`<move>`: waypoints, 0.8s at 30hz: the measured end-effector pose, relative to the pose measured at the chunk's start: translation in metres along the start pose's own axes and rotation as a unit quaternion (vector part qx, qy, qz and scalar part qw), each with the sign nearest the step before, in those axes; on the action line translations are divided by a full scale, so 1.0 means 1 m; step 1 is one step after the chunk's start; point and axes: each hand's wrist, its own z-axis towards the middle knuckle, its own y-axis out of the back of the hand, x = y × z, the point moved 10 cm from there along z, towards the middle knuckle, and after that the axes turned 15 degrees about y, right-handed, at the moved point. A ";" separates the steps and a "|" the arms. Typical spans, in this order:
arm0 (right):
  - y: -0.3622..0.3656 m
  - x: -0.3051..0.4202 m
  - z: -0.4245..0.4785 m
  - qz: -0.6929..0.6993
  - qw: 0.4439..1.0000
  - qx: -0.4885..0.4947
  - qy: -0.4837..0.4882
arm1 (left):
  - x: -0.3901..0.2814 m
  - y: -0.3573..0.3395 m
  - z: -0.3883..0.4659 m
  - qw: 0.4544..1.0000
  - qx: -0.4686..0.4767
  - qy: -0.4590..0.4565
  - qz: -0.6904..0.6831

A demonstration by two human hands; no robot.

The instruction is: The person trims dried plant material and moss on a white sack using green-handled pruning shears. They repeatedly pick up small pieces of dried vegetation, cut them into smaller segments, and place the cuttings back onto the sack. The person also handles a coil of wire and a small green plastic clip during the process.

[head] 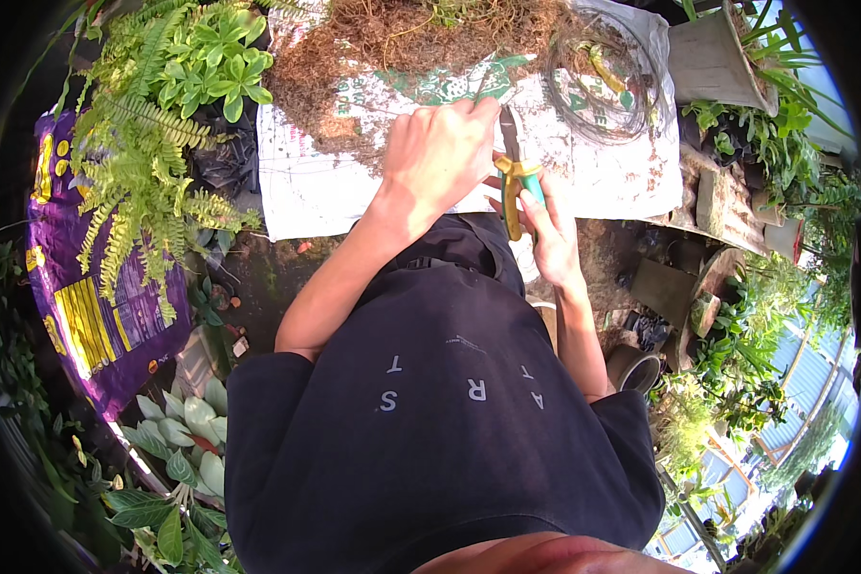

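Note:
Pliers with yellow and green handles are in my right hand, their dark metal jaws pointing away from my body. Just left of the jaws, my left hand is closed with its back to the camera. Thin wire shows beside its fingertips and appears to be pinched there, though the fingers hide most of the grip. Both hands are over a white printed sack spread out in front of me. A coil of thin wire lies on the sack, to the right of the pliers.
Brown fibrous material covers the sack's far left part. Fern fronds overhang a purple bag at left. A pale plant pot stands beyond the sack's right edge, with concrete blocks below it.

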 end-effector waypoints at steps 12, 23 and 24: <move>0.015 -0.002 -0.001 -0.085 0.995 0.033 -0.026 | 0.003 -0.004 -0.004 0.999 -0.020 -0.005 0.027; 0.004 -0.008 -0.006 -0.049 0.998 0.006 -0.029 | 0.001 -0.006 -0.007 1.000 -0.014 0.000 0.005; 0.005 -0.008 -0.006 -0.074 0.997 0.014 -0.024 | 0.001 -0.006 -0.007 1.000 -0.017 -0.001 -0.003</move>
